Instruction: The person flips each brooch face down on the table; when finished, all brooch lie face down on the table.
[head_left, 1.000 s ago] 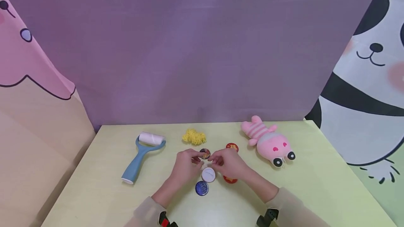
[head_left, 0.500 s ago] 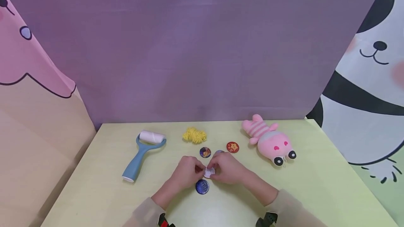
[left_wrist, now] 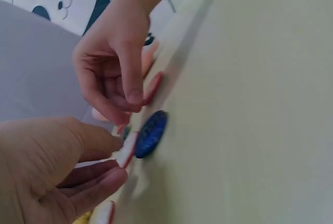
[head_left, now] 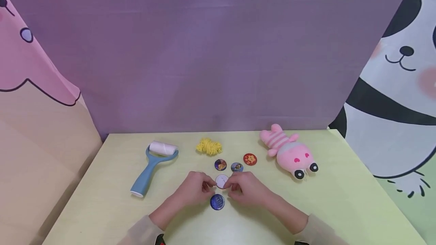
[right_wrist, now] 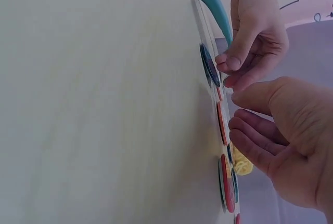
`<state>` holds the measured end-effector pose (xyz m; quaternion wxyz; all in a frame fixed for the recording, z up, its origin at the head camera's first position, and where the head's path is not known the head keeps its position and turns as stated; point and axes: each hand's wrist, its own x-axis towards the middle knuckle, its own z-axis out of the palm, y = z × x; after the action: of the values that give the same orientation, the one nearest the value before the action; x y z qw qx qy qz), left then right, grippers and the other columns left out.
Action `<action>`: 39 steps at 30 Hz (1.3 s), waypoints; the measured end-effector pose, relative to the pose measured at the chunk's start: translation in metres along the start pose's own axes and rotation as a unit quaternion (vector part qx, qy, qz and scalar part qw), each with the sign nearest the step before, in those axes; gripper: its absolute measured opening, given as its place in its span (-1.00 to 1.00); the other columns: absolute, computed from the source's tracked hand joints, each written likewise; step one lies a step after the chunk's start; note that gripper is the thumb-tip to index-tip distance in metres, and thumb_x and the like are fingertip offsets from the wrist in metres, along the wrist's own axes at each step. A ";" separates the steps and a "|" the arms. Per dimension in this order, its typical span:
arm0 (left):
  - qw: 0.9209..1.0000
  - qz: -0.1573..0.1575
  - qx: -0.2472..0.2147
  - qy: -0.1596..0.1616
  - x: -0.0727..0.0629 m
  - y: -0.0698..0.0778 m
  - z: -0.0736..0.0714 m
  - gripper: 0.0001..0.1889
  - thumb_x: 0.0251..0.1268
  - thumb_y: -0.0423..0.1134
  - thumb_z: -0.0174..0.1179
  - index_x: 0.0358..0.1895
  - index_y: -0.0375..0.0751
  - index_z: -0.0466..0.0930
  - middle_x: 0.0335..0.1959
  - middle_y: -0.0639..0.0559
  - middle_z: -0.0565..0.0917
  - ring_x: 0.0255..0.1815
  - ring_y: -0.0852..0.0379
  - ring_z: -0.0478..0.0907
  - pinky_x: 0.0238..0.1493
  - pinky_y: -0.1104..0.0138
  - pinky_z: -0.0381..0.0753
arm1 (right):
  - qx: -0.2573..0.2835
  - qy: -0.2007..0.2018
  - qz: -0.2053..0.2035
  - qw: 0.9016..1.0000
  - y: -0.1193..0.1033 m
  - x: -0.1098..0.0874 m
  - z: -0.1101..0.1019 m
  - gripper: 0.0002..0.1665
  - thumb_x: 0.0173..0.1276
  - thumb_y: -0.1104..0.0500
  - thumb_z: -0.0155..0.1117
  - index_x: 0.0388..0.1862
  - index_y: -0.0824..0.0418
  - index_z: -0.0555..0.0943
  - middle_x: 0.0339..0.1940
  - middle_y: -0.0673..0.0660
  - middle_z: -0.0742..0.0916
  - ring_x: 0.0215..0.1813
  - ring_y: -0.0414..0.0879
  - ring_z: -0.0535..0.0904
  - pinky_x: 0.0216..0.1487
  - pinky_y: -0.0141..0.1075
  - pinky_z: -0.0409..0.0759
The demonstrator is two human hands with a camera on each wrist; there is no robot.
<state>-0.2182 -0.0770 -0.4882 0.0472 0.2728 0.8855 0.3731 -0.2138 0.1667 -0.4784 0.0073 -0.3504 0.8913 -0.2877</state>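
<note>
White side up, a round badge [head_left: 221, 181] lies on the table [head_left: 109, 199] between the two hands. The left hand [head_left: 195, 189] is at the badge's left edge, the right hand [head_left: 248, 189] at its right edge; both have bent fingers, thumbs apart from them, and pinch nothing. Whether the fingertips touch it, I cannot tell. A dark blue badge [head_left: 217, 202] lies just nearer to the person than the white-sided badge.

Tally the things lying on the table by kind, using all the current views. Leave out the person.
Round badges: 7, two of them best seen in the wrist views
Blue-handled roller: 1
Yellow yarn bundle: 1
Pink plush toy: 1
Total: 10
</note>
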 end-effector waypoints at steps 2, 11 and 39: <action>1.000 -0.001 -0.013 -0.012 -0.009 -0.001 0.000 -0.78 0.20 -0.36 0.53 -0.09 -0.32 0.84 -0.37 0.01 0.76 -0.40 0.40 0.56 -0.32 0.51 0.63 | 0.006 -0.011 -0.010 1.000 -0.003 -0.005 0.001 -0.73 0.21 0.38 0.48 -0.12 0.17 0.82 -0.26 0.00 0.83 -0.29 -0.35 0.62 -0.20 -0.47 0.66; 1.000 0.020 0.016 -0.012 -0.034 -0.002 0.008 -0.68 0.10 -0.33 0.60 -0.03 -0.24 0.86 -0.33 0.11 0.76 -0.33 0.42 0.53 -0.23 0.51 0.63 | -0.076 -0.030 -0.038 0.996 -0.015 -0.016 0.012 -0.75 0.29 0.26 0.50 -0.05 0.11 0.81 -0.11 -0.06 0.83 -0.08 -0.26 0.69 0.03 -0.34 0.71; 0.998 0.012 -0.042 0.040 -0.035 -0.003 0.019 -0.88 0.27 -0.41 0.49 -0.16 -0.20 0.88 -0.27 0.04 0.88 -0.31 0.44 0.71 -0.22 0.54 0.70 | 0.023 -0.024 -0.008 0.999 -0.015 -0.007 0.015 -0.84 0.25 0.37 0.46 -0.33 0.10 0.78 -0.37 -0.10 0.81 -0.31 -0.47 0.60 -0.20 -0.51 0.67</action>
<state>-0.1838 -0.0845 -0.5081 0.0190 0.2659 0.8668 0.4214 -0.1960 0.1548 -0.4847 0.0340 -0.3643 0.8811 -0.2997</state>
